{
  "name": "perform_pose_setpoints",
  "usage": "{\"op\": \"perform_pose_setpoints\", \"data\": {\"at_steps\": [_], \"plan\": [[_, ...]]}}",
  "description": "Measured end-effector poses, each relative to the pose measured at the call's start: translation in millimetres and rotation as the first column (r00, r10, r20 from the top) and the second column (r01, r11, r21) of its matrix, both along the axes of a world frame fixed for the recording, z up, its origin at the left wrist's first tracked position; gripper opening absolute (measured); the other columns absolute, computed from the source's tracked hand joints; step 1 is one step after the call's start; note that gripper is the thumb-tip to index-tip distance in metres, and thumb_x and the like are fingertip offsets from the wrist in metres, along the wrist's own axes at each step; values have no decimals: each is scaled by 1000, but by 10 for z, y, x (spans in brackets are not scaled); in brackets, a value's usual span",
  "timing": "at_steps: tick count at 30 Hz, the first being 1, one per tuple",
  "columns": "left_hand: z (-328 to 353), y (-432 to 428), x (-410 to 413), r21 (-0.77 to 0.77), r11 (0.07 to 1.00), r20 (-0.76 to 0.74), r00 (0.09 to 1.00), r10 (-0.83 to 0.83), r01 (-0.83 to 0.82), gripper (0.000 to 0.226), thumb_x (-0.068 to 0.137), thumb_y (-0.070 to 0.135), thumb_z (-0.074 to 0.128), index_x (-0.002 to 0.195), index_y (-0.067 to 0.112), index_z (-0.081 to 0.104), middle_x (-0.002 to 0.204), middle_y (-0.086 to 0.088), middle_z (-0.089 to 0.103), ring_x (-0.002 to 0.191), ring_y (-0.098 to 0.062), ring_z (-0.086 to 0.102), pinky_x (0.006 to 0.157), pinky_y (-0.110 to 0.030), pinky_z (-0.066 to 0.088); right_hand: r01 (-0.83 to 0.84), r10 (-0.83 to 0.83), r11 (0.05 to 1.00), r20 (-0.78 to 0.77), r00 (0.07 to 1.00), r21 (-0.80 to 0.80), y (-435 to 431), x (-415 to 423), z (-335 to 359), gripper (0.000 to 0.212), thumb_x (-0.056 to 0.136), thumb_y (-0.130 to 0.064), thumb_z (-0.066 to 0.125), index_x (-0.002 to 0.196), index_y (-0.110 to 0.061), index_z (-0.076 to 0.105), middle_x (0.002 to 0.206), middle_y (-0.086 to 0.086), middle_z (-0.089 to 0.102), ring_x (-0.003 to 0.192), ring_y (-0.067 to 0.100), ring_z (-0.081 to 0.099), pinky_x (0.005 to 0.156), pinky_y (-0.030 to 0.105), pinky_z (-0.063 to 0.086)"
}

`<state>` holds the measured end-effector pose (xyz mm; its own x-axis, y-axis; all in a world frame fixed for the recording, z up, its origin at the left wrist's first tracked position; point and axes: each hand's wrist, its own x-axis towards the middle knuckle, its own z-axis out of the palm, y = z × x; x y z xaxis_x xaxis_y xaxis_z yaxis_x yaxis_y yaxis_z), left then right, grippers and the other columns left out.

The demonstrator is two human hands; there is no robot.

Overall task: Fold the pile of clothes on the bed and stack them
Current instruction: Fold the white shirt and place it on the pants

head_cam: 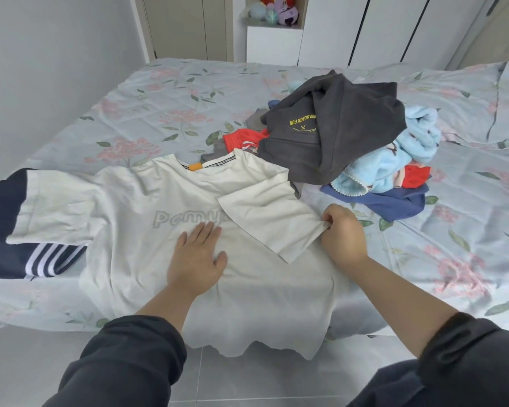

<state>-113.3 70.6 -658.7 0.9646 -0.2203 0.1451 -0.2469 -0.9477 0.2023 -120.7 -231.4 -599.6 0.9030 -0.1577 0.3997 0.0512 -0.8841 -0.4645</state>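
A white T-shirt (135,239) with grey lettering lies spread flat at the bed's near edge, its hem hanging over the side. My left hand (199,257) presses flat on its chest. My right hand (340,233) pinches the end of the right sleeve, which is folded inward across the front. Behind it sits the unfolded pile (350,142): a dark grey hoodie on top, with light blue, red and navy pieces under and beside it.
A navy garment with white stripes (9,230) lies at the left, partly under the shirt's other sleeve. The floral bedsheet (147,107) stretches bare toward the far left. Wardrobe doors and a shelf of plush toys (274,8) stand beyond the bed.
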Motion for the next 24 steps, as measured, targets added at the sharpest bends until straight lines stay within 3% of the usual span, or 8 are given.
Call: {"op": "perform_pose_setpoints", "data": {"at_steps": [2,4,9,12,14,16,19,24], "plan": [[-10,2,-5,-5,1000,0,1000,2,-2,61,94,43,37,151,24,24,159,6,16,147,-11,7,118,-37,2,-129,150,964,71,986,-234,-33,-96,-22,25,52,18,57,65,-2,53,63,12,51,60,31,51,49,31,32],[-25,2,1,-11,1000,7,1000,-2,2,61,94,43,37,151,24,25,159,6,17,147,-11,7,118,-37,2,-254,250,897,-58,967,-363,-85,-148,-115,21,54,17,60,65,0,55,66,15,52,61,32,52,47,33,36],[-49,20,14,-15,1000,7,1000,-10,10,60,93,43,37,149,24,29,158,5,23,146,-11,12,118,-37,4,-120,116,993,-140,983,-21,-94,-117,-297,24,68,10,49,87,-2,56,79,7,51,74,28,50,60,31,37],[66,-24,63,-57,998,45,999,3,-1,54,89,38,39,138,18,49,145,-1,45,138,-18,34,115,-38,16,-5,18,995,-123,992,103,-37,-113,-367,25,70,7,49,91,-5,51,80,3,51,74,25,47,59,33,37],[233,-111,170,-192,980,119,989,82,-58,48,80,29,40,115,10,67,117,-10,65,116,-31,53,103,-40,33,19,-2,992,-138,990,121,-40,-96,-391,23,71,7,48,89,-8,48,80,3,51,76,24,46,59,34,38],[398,-253,335,-293,955,225,968,115,-45,38,74,14,47,101,3,71,102,-16,65,100,-38,56,90,-42,42,8,12,993,-159,987,119,-46,-83,-404,23,72,8,47,85,-11,43,79,3,48,75,24,44,58,34,34],[586,-625,654,-319,947,257,964,61,25,34,77,-1,55,108,2,67,110,-15,62,105,-37,51,91,-40,41,7,16,992,-180,984,129,-59,-60,-447,24,72,10,44,81,-12,39,78,4,46,74,24,41,58,31,28],[649,-1276,1173,-371,929,73,997,21,8,33,92,20,56,123,10,60,117,-11,62,116,-29,45,96,-34,37,19,-1,994,-164,986,109,-67,-33,-492,24,70,10,43,76,-13,36,73,2,42,69,23,38,56,31,23]]}}
